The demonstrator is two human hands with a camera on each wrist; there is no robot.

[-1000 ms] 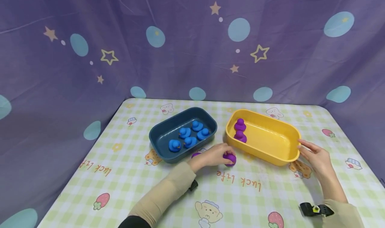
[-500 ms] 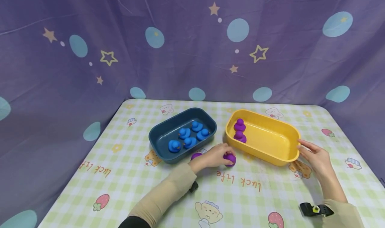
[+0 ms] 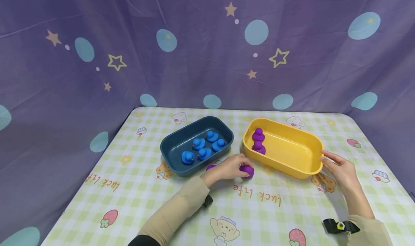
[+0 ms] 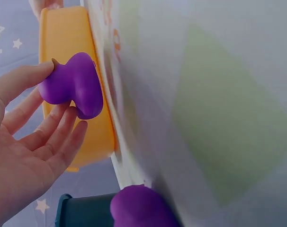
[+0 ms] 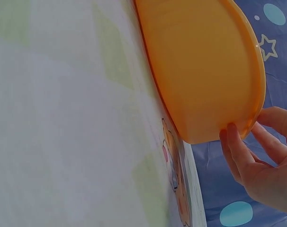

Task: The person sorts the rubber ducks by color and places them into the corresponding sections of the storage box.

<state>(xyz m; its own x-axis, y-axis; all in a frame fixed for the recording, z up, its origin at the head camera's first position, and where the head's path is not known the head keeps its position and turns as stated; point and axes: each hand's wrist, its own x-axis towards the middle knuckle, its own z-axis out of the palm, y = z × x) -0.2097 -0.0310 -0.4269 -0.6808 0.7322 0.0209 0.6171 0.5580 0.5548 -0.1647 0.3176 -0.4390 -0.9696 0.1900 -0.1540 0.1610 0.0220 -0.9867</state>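
Note:
My left hand (image 3: 231, 167) pinches a purple rubber duck (image 4: 75, 85) between thumb and fingers. The duck is low over the tablecloth, in front of the gap between the two bins. A second purple duck (image 4: 141, 208) lies on the table near the blue bin, partly covered by my left hand in the head view. My right hand (image 3: 343, 172) rests fairly straight fingers against the right end of the yellow bin (image 3: 293, 154). Two purple ducks (image 3: 258, 141) sit inside that bin at its left end. The dark blue bin (image 3: 173, 136) holds several blue ducks (image 3: 204, 153).
A checked tablecloth (image 3: 155, 210) with printed cartoons and lettering covers the table. Behind it hangs a purple curtain (image 3: 201, 66) with stars and ovals. The two bins stand side by side towards the back, with a narrow gap between them.
Very little differs. My left hand, still pinching the purple duck, has shifted only slightly. The right hand, both bins and the ducks in them stay in place.

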